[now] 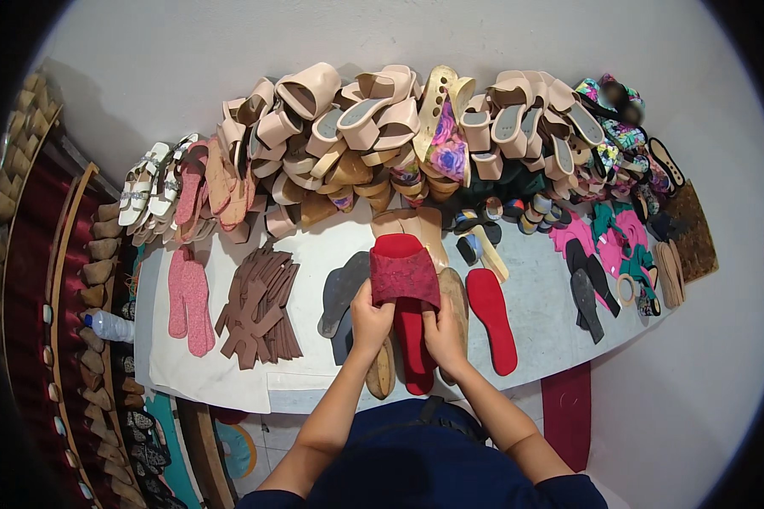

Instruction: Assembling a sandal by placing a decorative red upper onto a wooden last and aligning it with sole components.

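Observation:
Between both hands, above the front of the table, is a red slide sandal (414,343) with a wide, dark red patterned strap (405,276). My left hand (372,324) grips the strap's left edge, its thumb on top. My right hand (441,335) grips the right edge in the same way; the fingers beneath are hidden. Close by, partly covered by my hands, lie two wooden shoe lasts, one on the left (381,373) and one on the right (455,301). A loose red insole (492,322) lies to the right. Dark grey soles (345,293) lie left of the sandal.
Beige heeled sandals (382,110) are piled along the back of the table (526,356). Brown cut strap pieces (261,310) and pink insoles (190,301) lie at left, with pink and green pieces (615,242) at right. Wooden lasts (93,297) fill racks on the left.

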### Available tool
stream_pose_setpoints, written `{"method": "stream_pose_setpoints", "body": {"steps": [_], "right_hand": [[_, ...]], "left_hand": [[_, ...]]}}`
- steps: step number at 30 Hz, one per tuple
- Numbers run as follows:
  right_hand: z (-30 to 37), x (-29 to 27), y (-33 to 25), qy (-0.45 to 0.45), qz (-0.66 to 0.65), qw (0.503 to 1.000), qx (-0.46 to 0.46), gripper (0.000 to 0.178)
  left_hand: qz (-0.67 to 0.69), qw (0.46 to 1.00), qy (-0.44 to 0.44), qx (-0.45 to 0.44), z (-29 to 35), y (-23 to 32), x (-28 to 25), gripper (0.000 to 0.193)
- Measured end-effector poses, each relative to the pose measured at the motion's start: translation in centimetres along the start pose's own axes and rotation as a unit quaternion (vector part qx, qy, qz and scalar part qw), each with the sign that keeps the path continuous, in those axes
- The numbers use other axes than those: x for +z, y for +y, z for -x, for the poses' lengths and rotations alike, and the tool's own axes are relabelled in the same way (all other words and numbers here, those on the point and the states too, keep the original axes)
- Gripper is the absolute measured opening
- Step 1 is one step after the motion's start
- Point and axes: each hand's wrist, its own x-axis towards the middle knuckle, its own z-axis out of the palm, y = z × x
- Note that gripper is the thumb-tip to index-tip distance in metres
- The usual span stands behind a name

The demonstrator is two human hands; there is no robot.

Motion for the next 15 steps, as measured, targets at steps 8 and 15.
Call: {"method": "stream_pose_setpoints", "body": {"steps": [8, 15], "right_hand": [[0.4, 1.5, 0.3, -0.002, -0.045, 0.998, 0.04, 0.029], [-0.7, 1.0, -0.7, 0.022, -0.112, 0.992, 0.046, 0.029]], "left_hand": [[0.03, 0.999, -0.008, 0.03, -1.3, 1.0, 0.7, 0.043], [0.021, 0.998, 0.016, -0.065, 1.2, -0.9, 1.8, 0.019]]}}
